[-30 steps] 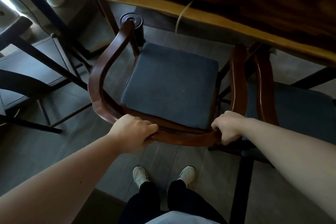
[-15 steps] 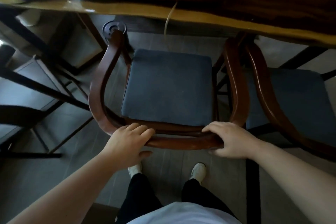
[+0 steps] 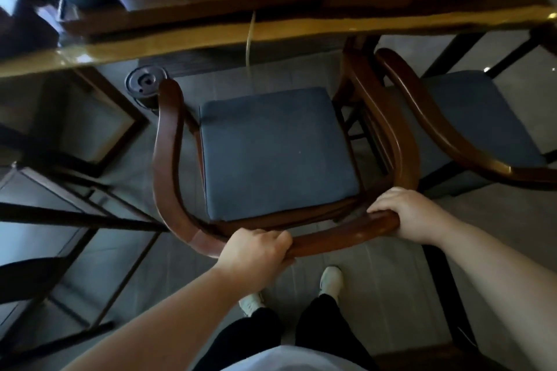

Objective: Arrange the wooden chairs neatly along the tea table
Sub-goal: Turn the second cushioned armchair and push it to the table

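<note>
The long wooden worktop (image 3: 271, 36) spans the far side. A wooden chair (image 3: 168, 159) with a blue cushion (image 3: 277, 150) faces it, armrest tips near its edge. A second chair (image 3: 422, 117) stands just right, probably touching. The left hand (image 3: 256, 253) and right hand (image 3: 413, 214) are both curled around the near back rail.
</note>
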